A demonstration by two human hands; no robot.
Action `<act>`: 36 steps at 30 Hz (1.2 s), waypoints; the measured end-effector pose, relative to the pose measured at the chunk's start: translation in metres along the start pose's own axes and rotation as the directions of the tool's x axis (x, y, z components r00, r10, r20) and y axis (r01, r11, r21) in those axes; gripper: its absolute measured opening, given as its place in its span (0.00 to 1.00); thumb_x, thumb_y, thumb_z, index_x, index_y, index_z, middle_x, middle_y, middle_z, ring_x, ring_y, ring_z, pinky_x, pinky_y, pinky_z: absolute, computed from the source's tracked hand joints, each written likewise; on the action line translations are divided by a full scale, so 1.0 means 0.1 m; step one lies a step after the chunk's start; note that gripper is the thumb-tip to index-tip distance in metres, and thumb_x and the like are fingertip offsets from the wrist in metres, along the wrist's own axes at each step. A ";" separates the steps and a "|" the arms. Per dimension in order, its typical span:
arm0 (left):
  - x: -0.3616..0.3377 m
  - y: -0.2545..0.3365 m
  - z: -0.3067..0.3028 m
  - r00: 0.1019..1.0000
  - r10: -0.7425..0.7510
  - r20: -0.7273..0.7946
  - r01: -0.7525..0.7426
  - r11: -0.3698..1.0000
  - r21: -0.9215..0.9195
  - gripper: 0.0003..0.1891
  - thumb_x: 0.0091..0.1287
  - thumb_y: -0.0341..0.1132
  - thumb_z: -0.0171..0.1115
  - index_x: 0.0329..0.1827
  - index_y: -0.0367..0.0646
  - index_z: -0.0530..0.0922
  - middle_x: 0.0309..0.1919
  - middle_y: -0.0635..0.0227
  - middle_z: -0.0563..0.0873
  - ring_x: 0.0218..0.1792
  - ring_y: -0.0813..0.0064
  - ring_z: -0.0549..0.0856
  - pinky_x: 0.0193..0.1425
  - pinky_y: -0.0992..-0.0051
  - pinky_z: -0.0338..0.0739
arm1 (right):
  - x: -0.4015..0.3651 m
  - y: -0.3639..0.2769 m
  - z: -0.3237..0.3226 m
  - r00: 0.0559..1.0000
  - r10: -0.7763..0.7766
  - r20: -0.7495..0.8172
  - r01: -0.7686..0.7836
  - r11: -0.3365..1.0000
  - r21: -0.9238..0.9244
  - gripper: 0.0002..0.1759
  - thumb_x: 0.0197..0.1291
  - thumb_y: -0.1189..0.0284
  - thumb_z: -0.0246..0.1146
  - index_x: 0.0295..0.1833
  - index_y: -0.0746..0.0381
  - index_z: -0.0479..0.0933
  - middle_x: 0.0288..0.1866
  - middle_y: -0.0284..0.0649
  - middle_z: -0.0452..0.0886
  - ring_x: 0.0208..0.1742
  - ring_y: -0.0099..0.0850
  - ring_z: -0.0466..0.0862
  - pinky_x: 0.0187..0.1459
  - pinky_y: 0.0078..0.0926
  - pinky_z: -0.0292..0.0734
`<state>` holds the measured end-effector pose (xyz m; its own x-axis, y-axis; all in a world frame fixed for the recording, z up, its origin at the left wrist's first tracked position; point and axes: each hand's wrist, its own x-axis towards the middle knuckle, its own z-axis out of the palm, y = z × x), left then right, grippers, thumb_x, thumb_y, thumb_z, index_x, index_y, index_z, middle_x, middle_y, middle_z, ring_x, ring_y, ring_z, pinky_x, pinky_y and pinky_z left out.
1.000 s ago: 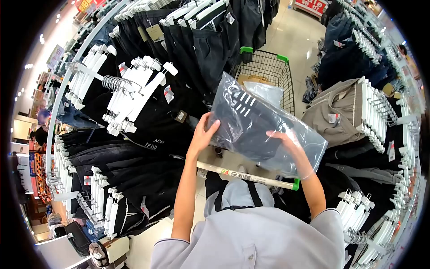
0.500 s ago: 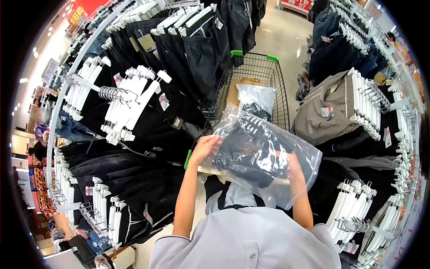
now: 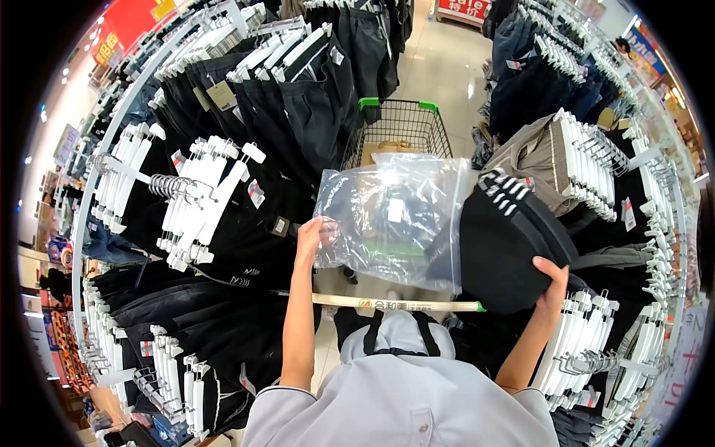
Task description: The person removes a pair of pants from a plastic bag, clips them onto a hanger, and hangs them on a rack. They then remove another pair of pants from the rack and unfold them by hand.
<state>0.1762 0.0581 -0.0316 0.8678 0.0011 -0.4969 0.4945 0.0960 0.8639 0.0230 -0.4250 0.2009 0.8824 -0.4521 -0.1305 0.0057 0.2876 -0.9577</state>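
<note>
A clear plastic bag (image 3: 357,212) spreads in front of me, its left edge pinched between the thumb and fingers of my left hand (image 3: 319,232). Folded black trousers (image 3: 495,257) with white stripes stick out past the bag's right edge, while their left part still shows through the plastic. My right hand (image 3: 553,279) grips the trousers at their lower right side. Behind the bag stands a wire shopping cart (image 3: 445,140) with green corners, and its pale handle (image 3: 406,305) runs below the bag. The bag hides much of the cart's inside.
Racks of black trousers (image 3: 298,112) on white hangers (image 3: 197,197) line my left. On the right hang grey-beige trousers (image 3: 532,160) and more dark ones, close to my right arm. A tiled aisle (image 3: 439,67) runs ahead beyond the cart toward a red sale sign (image 3: 463,9).
My right hand has come out of the bag, drawing the black trousers out to the right. My left hand has moved slightly left with the bag, which now looks flatter and mostly see-through.
</note>
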 end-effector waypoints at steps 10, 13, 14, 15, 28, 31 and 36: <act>1.08 -0.84 0.72 0.962 -0.032 -0.273 -0.116 0.854 -0.507 0.18 0.86 0.45 0.51 0.61 0.37 0.75 0.54 0.52 0.89 0.43 0.58 0.90 0.44 0.60 0.88 | -0.03 -0.41 0.06 0.890 -0.328 -0.317 0.274 0.940 -0.202 0.40 0.44 0.79 0.74 0.69 0.72 0.74 0.61 0.49 0.83 0.60 0.42 0.84 0.66 0.33 0.77; 1.08 -0.86 1.03 0.971 -0.066 -0.232 -0.093 0.783 -0.615 0.21 0.86 0.47 0.49 0.67 0.38 0.69 0.62 0.46 0.83 0.54 0.48 0.87 0.55 0.50 0.86 | -0.06 -0.40 0.07 0.908 -0.309 -0.284 0.270 0.948 -0.167 0.40 0.45 0.79 0.73 0.69 0.73 0.75 0.61 0.50 0.83 0.60 0.42 0.84 0.66 0.33 0.77; 1.07 -0.89 1.07 0.988 -0.085 -0.131 -0.018 0.770 -0.638 0.25 0.85 0.49 0.50 0.72 0.38 0.66 0.66 0.45 0.81 0.59 0.46 0.85 0.61 0.48 0.83 | -0.06 -0.39 0.07 0.927 -0.285 -0.244 0.258 0.956 -0.140 0.39 0.45 0.79 0.72 0.68 0.73 0.75 0.61 0.50 0.83 0.60 0.42 0.84 0.66 0.33 0.77; 1.05 -0.94 1.11 0.994 -0.102 -0.029 0.058 0.756 -0.652 0.29 0.85 0.52 0.51 0.77 0.39 0.63 0.69 0.44 0.78 0.63 0.44 0.82 0.66 0.45 0.80 | -0.05 -0.37 0.07 0.927 -0.286 -0.242 0.259 0.956 -0.139 0.39 0.45 0.79 0.72 0.68 0.73 0.75 0.61 0.50 0.83 0.60 0.42 0.84 0.66 0.33 0.77; -0.20 -0.11 1.28 0.952 -0.055 0.302 0.120 0.972 -0.202 0.33 0.82 0.53 0.57 0.76 0.33 0.68 0.70 0.48 0.79 0.65 0.57 0.84 0.69 0.60 0.80 | 0.03 -0.02 0.58 0.995 -0.085 0.060 0.091 0.990 -0.104 0.37 0.42 0.82 0.73 0.65 0.74 0.77 0.57 0.48 0.86 0.55 0.40 0.87 0.61 0.32 0.80; -0.42 0.14 1.25 0.921 0.114 0.372 -0.018 0.967 -0.253 0.31 0.83 0.50 0.55 0.78 0.35 0.66 0.73 0.51 0.78 0.71 0.58 0.80 0.72 0.60 0.77 | 0.05 0.13 0.77 0.976 0.050 0.210 -0.024 0.992 -0.126 0.37 0.39 0.81 0.72 0.63 0.73 0.79 0.53 0.47 0.88 0.52 0.39 0.88 0.58 0.32 0.81; -0.78 0.31 1.11 0.836 0.289 0.467 -0.152 0.939 -0.310 0.39 0.75 0.53 0.67 0.80 0.39 0.65 0.73 0.57 0.77 0.71 0.61 0.79 0.74 0.59 0.76 | 0.02 0.40 1.09 0.896 0.294 0.334 -0.299 0.954 -0.038 0.34 0.42 0.80 0.76 0.61 0.71 0.79 0.53 0.46 0.87 0.51 0.37 0.88 0.58 0.33 0.81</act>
<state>0.1292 -0.0496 0.0434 0.8909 -0.4362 -0.1267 0.3175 0.3985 0.8604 0.0764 -0.3226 0.1897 0.9490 -0.0388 -0.3130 -0.2762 0.3769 -0.8841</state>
